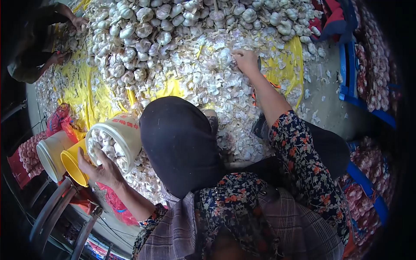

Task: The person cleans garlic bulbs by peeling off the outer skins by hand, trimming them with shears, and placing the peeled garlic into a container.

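Left hand (104,172) spread at the rim of one white bucket (129,132) of garlic, mouth facing that hand; one yellow bucket (76,152) adjoins. Right hand's (245,61) fingertips meet one garlic bulb (225,56), grip and axis indeterminate, inside the yellow sheet's (295,56) right edge, open floor (324,89) beyond.

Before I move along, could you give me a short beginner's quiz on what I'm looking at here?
1. Which of the person's hands is nearer the white bucket holding garlic?
2. True or false: the right hand wears a glove.
3. What colour is the sheet beneath the loose skins? a) green b) yellow c) blue

Key:
1. The left hand.
2. False; it is bare.
3. b) yellow.
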A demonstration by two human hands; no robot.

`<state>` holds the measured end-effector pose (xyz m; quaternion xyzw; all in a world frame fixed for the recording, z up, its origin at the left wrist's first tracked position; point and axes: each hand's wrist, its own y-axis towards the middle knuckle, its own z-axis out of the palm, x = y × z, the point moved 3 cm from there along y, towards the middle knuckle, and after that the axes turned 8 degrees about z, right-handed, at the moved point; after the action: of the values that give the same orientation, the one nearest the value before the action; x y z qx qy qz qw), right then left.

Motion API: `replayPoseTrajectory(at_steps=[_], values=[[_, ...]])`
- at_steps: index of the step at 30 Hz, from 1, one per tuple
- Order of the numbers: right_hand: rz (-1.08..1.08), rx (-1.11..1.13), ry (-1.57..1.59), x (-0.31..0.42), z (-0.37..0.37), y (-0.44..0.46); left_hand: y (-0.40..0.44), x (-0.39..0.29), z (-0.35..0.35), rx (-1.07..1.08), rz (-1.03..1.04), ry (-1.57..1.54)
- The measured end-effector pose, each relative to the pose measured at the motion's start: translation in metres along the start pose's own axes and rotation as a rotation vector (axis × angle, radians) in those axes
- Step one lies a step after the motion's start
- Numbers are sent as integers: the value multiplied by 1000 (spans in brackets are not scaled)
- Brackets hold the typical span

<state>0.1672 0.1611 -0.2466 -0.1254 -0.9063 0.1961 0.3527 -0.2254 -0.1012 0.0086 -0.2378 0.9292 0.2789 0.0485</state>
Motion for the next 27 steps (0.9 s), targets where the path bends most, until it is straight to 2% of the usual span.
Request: replayPoseTrajectory(at_steps=[1, 2, 4, 5, 6, 7, 9, 11, 12, 13, 14, 15, 16, 17, 18, 20, 21, 22, 24, 25, 26, 27], values=[[140, 141, 315, -23, 4, 11, 7, -27, 1, -36, -32, -351], [133, 134, 313, -15, -7, 0, 14, -57, 4, -75, -59, -700], [132, 368, 792, 13, -32, -43, 30, -134, 2, 31, 44, -905], [43, 363, 804, 18, -39, -54, 36, -179, 6, 103, 124, -935], [36, 362, 812, 24, -46, -66, 37, -214, 14, 330, 232, -909], [43, 419, 947, 34, -53, -80, 35, -240, 24, 410, 543, -694], [48, 476, 1101, 47, -64, -106, 6, -262, 70, 562, 489, -755], [-112, 657, 918, 53, -71, -125, -15, -266, 101, 638, 453, -847], [-151, 655, 833, 46, -70, -127, -24, -266, 111, 915, 373, -887], [-85, 723, 930, 37, -65, -133, -38, -266, 120, 1193, 281, -913], [-28, 794, 1024, 30, -62, -136, -50, -264, 129, 1204, 298, -912], [86, 814, 1101, 23, -63, -141, -57, -257, 139, 1031, 290, -834], [181, 824, 1026, 0, -55, -132, -60, -251, 145, 858, 279, -755], [160, 598, 688, -43, -35, -108, -60, -248, 148, 744, 319, -624], [136, 375, 349, -80, -25, -88, -62, -244, 157, 750, 323, -618], [301, 22, -380, -109, -52, -84, -66, -232, 178, 832, -118, -850], [307, 23, -375, -112, -57, -78, -61, -245, 164, 930, -509, -1164], [308, -9, -477, -115, -62, -74, -60, -251, 166, 902, -602, -1348], [292, -12, -585, -121, -56, -70, -56, -265, 156, 966, -366, -1145], [332, 24, -575, -125, -47, -66, -54, -268, 160, 878, -77, -998], [375, 61, -564, -129, -37, -64, -54, -271, 161, 750, 123, -942], [326, 15, -594, -125, -33, -66, -53, -272, 161, 702, 153, -923]])
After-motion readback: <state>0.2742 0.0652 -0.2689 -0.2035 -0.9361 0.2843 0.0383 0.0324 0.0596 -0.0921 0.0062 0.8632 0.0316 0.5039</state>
